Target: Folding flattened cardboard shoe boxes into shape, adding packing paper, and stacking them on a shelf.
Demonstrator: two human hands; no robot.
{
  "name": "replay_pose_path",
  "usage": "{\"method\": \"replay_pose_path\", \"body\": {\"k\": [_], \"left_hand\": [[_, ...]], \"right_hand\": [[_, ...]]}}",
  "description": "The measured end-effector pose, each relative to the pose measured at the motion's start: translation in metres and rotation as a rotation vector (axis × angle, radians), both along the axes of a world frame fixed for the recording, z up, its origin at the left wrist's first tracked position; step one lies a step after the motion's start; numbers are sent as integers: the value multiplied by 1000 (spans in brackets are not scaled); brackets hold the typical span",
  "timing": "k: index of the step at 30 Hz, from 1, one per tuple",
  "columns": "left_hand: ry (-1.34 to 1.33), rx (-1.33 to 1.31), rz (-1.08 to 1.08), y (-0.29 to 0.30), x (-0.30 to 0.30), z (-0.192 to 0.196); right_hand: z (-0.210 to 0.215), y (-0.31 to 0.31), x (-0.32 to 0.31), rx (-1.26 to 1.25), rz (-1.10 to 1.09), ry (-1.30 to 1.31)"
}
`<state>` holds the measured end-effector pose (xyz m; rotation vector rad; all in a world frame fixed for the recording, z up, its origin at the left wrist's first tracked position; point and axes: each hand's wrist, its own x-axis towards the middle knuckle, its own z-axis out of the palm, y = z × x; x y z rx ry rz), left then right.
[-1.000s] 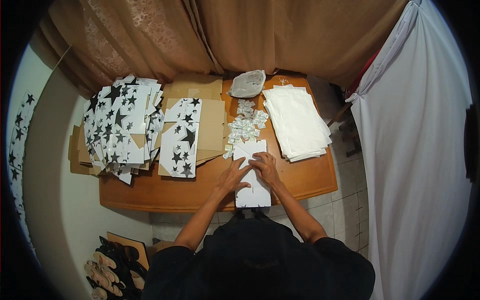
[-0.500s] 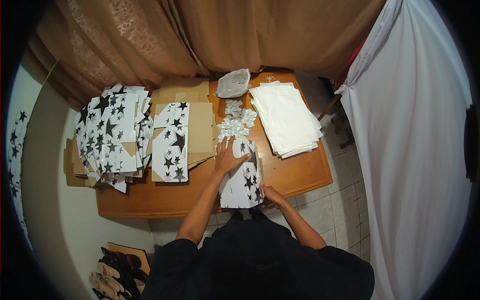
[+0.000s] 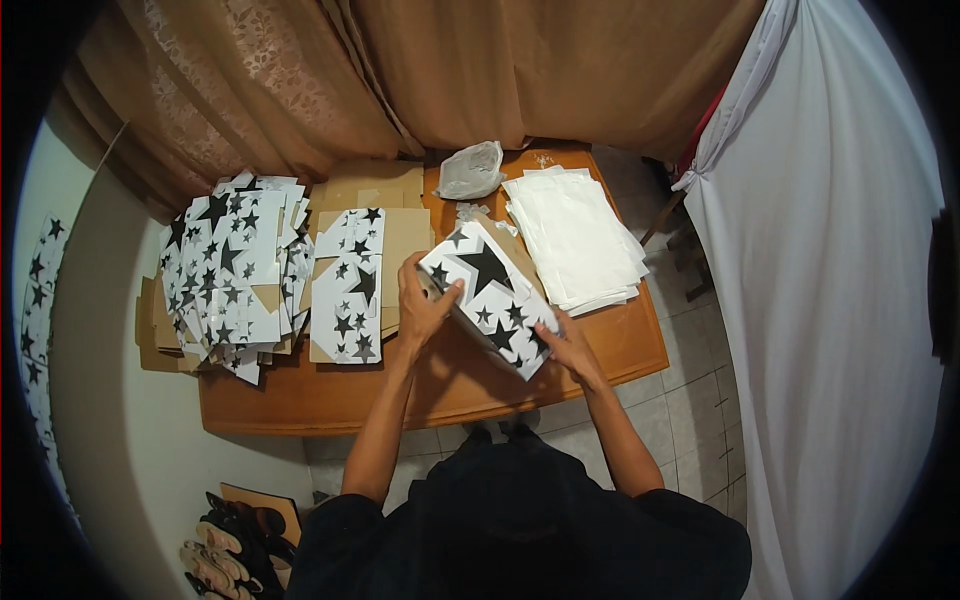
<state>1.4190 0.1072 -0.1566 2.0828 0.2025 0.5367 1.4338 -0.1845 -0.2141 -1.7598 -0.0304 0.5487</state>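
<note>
A white cardboard box printed with black and grey stars is tilted above the table's front part. My left hand grips its left end, thumb on the upper edge. At its lower right side, my right hand is closed on the edge, fingers partly hidden beneath. Behind the box lie small clear sachets, mostly covered by it from this view. Just left of my left hand rests a flat star-printed cardboard piece on brown cardboard sheets.
A heap of star-printed cardboard pieces fills the left of the wooden table. White paper sheets are stacked on the right. At the back sits a translucent plastic bag. Shoes stand on the floor at lower left.
The box has been lifted off the table and turned at an angle, now covering most of the sachets. My left hand moved from its top to its left end; the right hand rose with it.
</note>
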Motion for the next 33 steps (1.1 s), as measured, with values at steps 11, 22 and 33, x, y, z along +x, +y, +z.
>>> {"method": "replay_pose_path", "body": {"k": [11, 22, 33], "left_hand": [[35, -479, -80, 28, -74, -41], [302, -713, -215, 20, -122, -172], [213, -325, -143, 4, -131, -158]], "right_hand": [[26, 5, -7, -133, -290, -428], [-68, -6, -40, -121, -177, -570], [-77, -23, -43, -54, -132, -321]]}}
